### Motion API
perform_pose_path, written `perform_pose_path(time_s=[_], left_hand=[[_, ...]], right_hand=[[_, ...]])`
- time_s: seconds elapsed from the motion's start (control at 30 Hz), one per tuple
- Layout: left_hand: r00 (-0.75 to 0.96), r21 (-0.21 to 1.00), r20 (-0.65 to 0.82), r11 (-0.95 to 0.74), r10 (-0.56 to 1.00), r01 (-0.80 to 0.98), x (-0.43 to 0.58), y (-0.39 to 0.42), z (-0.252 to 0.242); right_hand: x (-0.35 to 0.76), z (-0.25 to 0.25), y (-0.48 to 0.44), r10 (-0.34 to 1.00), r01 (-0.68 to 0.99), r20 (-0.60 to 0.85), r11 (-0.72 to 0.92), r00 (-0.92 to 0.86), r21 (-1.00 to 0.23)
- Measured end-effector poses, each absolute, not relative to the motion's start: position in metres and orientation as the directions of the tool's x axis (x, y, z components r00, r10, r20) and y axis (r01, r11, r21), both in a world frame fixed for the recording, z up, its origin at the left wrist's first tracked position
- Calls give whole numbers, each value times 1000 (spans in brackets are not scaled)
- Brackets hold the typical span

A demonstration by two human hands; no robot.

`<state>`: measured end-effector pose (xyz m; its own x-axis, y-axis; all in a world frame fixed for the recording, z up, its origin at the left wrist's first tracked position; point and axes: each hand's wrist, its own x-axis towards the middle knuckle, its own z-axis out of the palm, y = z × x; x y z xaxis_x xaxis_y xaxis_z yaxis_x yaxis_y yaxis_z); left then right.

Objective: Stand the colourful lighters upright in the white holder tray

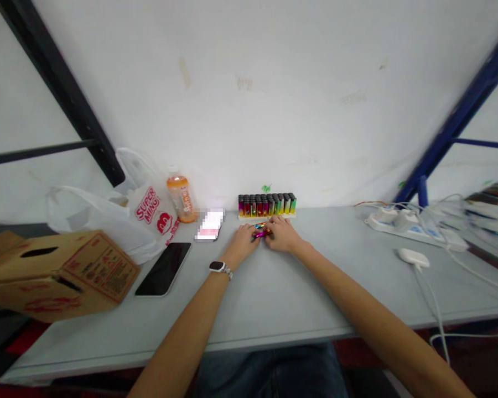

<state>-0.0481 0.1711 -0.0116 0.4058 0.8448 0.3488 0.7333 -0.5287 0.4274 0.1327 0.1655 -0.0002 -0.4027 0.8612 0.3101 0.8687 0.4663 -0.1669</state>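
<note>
Rows of colourful lighters [266, 205] with black tops stand upright in a white tray [289, 216] against the wall. Just in front of them, a few shiny multicoloured lighters [260, 232] lie between my hands. My left hand [244, 239], with a watch [219, 267] on its wrist, has its fingers closed on the left end of these lighters. On the right end are the bent fingers of my right hand [281, 233], close to the tray's front edge. My fingers partly cover the lighters, so their exact number is unclear.
On the left of the table [274, 293] are a cardboard box [87, 271], a plastic bag [145, 213], an orange bottle [181, 198], a dark tablet [164, 269] and a phone [210, 225]. A power strip [410, 226], a white charger [414, 257] and cables lie on the right.
</note>
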Motion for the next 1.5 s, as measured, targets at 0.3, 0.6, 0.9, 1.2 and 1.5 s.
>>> perform_pose_path(time_s=[0.3, 0.6, 0.9, 1.2, 1.5], left_hand=[[185, 778, 523, -555, 832, 294, -39, 166, -4], [-54, 899, 410, -414, 910, -142, -9, 146, 6], [24, 975, 180, -175, 983, -141, -8, 135, 17], [-45, 986, 146, -149, 988, -71, -7, 140, 11], [-59, 990, 101, -106, 993, -93, -6, 142, 8]], right_hand=[[130, -11, 149, 893, 478, 352, 448, -281, -756], [124, -8, 131, 899, 382, 279, 402, -337, -832], [125, -5, 126, 865, 314, 248, 405, -437, -859], [124, -6, 127, 881, 364, 243, 400, -405, -841], [124, -7, 128, 881, 382, 247, 408, -403, -829]])
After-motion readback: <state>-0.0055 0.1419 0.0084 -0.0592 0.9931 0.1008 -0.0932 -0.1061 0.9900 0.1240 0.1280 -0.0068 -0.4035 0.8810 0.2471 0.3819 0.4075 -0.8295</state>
